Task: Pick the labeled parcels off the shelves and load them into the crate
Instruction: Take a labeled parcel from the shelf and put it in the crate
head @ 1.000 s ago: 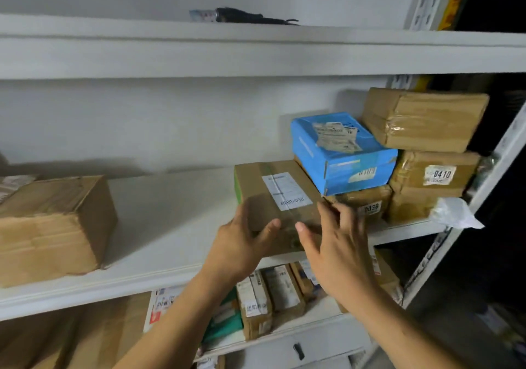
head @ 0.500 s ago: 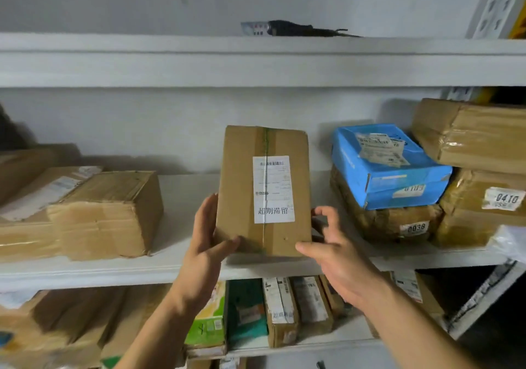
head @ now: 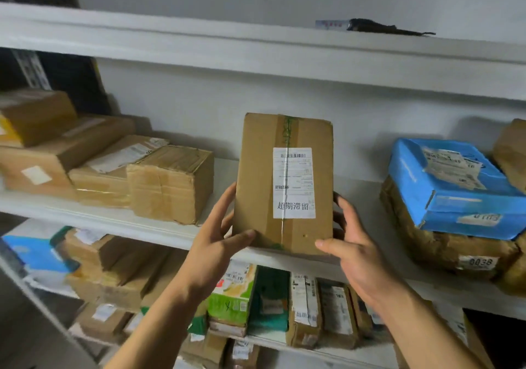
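Observation:
A brown cardboard parcel [head: 262, 186] with a white label stands upright in front of the middle shelf [head: 159, 227], its label facing me. My left hand [head: 219, 240] grips its lower left edge, thumb across the front corner. My right hand [head: 353, 243] holds its lower right edge, fingers behind and thumb at the front corner. No crate is in view.
A blue box [head: 452, 183] lies on a taped brown parcel marked 0038 [head: 444, 252] at the right. Several brown boxes [head: 170, 183] sit on the left of the shelf. The lower shelf holds upright small parcels [head: 304, 309]. A dark object [head: 378, 26] lies on the top shelf.
Both hands lifted the brown parcel off the shelf and stood it upright with the label toward me. The view swung left, so the blue box now sits further right.

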A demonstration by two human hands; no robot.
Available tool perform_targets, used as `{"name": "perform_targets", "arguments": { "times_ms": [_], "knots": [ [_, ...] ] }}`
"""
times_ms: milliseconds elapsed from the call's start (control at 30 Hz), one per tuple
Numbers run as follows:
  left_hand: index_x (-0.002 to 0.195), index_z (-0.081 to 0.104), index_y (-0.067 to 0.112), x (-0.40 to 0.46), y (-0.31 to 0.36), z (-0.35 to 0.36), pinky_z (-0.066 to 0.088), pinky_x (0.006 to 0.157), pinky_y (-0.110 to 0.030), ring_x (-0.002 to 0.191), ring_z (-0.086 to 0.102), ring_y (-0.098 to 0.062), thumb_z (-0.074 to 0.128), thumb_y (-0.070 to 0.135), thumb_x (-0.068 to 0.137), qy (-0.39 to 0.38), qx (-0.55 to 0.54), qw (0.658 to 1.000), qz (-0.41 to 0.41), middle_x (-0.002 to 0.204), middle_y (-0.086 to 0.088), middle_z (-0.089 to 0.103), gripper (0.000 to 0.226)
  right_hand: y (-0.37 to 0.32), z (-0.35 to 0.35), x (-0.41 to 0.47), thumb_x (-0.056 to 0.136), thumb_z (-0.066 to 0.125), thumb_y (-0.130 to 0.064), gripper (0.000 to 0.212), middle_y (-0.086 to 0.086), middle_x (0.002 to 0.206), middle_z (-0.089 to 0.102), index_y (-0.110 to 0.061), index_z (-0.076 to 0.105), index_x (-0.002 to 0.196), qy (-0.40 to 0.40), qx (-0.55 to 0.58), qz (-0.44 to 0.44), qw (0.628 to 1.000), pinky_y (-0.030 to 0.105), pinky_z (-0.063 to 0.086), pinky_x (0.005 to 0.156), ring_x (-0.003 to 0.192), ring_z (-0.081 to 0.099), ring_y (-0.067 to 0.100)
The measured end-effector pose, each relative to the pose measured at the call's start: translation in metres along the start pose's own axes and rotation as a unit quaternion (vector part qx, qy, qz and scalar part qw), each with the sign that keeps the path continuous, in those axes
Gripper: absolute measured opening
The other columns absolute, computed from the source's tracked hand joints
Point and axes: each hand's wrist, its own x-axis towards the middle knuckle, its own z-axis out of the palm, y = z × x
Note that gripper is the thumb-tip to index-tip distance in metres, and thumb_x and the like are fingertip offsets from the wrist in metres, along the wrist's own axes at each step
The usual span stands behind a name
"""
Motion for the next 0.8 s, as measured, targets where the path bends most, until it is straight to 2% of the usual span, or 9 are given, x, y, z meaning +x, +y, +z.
{"name": "perform_targets", "arguments": {
  "times_ms": [67, 200, 300, 433, 533, 600, 633, 700, 800],
  "knots": [
    [0.150, 0.046, 0.058, -0.017, 0.003, -0.001, 0.055, 0.110, -0.049, 0.135, 0.061, -0.018, 0.072, -0.001, 0.093, 0.037, 0.002, 0.999, 0.007, 0.146, 0.017, 0.061, 0.086, -0.002, 0.002, 0.001, 0.098, 0.061, 0.002, 0.080, -0.011, 0.134, 0.071, -0.058, 0.040, 0.147, -0.046, 0.007, -0.012, 0.999, 0.055, 0.045, 0.116, 0.124, 0.067, 0.011],
    [0.149, 0.047, 0.055, -0.065, 0.009, 0.006, 0.062, 0.096, -0.033, 0.124, 0.069, -0.011, 0.069, -0.006, 0.093, 0.147, 0.011, 0.989, 0.025, 0.143, 0.019, 0.064, 0.086, 0.003, 0.008, 0.004, 0.100, 0.056, 0.003, 0.077, -0.004, 0.137, 0.070, -0.060, 0.044, 0.144, -0.153, 0.045, -0.027, 0.987, 0.057, 0.046, 0.114, 0.126, 0.067, 0.019],
    [0.155, 0.043, 0.050, -0.107, 0.008, 0.015, 0.061, 0.095, -0.032, 0.123, 0.069, -0.010, 0.074, -0.004, 0.092, 0.211, 0.053, 0.975, 0.039, 0.138, 0.018, 0.068, 0.088, 0.009, 0.019, -0.001, 0.100, 0.054, 0.007, 0.077, -0.004, 0.136, 0.070, -0.056, 0.047, 0.144, -0.223, 0.071, -0.033, 0.972, 0.054, 0.047, 0.113, 0.126, 0.068, 0.020],
    [0.158, 0.040, 0.048, -0.180, 0.004, 0.027, 0.059, 0.100, -0.032, 0.134, 0.063, -0.012, 0.079, 0.006, 0.091, 0.308, 0.078, 0.947, 0.044, 0.152, 0.013, 0.058, 0.089, 0.018, 0.046, -0.023, 0.098, 0.059, 0.005, 0.079, -0.009, 0.133, 0.071, -0.057, 0.048, 0.144, -0.313, 0.070, -0.021, 0.947, 0.047, 0.052, 0.108, 0.125, 0.067, 0.014],
    [0.157, 0.042, 0.050, -0.251, 0.005, 0.034, 0.059, 0.098, -0.026, 0.137, 0.058, -0.007, 0.078, 0.019, 0.087, 0.389, 0.098, 0.915, 0.046, 0.153, 0.018, 0.056, 0.085, 0.022, 0.077, -0.053, 0.098, 0.065, -0.003, 0.079, -0.020, 0.136, 0.067, -0.064, 0.043, 0.144, -0.408, 0.047, -0.020, 0.911, 0.040, 0.051, 0.106, 0.128, 0.063, 0.005],
    [0.155, 0.044, 0.051, -0.303, 0.003, 0.038, 0.059, 0.098, -0.029, 0.138, 0.058, -0.008, 0.079, 0.021, 0.084, 0.447, 0.102, 0.888, 0.034, 0.153, 0.018, 0.056, 0.084, 0.027, 0.103, -0.080, 0.096, 0.071, -0.011, 0.079, -0.027, 0.130, 0.068, -0.069, 0.040, 0.139, -0.468, 0.028, -0.014, 0.883, 0.027, 0.053, 0.095, 0.121, 0.064, -0.004],
    [0.155, 0.046, 0.050, -0.329, 0.001, 0.040, 0.059, 0.099, -0.032, 0.137, 0.059, -0.010, 0.080, 0.020, 0.083, 0.471, 0.099, 0.876, 0.028, 0.153, 0.016, 0.057, 0.085, 0.031, 0.116, -0.094, 0.094, 0.075, -0.011, 0.080, -0.025, 0.127, 0.070, -0.068, 0.039, 0.139, -0.492, 0.029, 0.001, 0.870, 0.025, 0.056, 0.089, 0.119, 0.066, -0.003],
    [0.153, 0.050, 0.046, -0.383, -0.002, 0.046, 0.060, 0.095, -0.031, 0.134, 0.063, -0.013, 0.080, 0.015, 0.081, 0.524, 0.081, 0.848, 0.024, 0.147, 0.013, 0.063, 0.084, 0.039, 0.146, -0.126, 0.085, 0.085, -0.011, 0.091, -0.018, 0.127, 0.072, -0.069, 0.038, 0.137, -0.535, 0.028, 0.031, 0.844, 0.033, 0.060, 0.091, 0.120, 0.068, 0.006],
    [0.152, 0.053, 0.043, -0.460, -0.012, 0.060, 0.060, 0.095, -0.033, 0.131, 0.066, -0.020, 0.079, 0.007, 0.080, 0.598, 0.063, 0.799, 0.012, 0.145, 0.008, 0.065, 0.084, 0.050, 0.191, -0.178, 0.063, 0.095, -0.019, 0.102, -0.006, 0.135, 0.070, -0.072, 0.041, 0.131, -0.616, 0.029, 0.079, 0.783, 0.057, 0.055, 0.103, 0.124, 0.068, 0.022]
  ]
}}
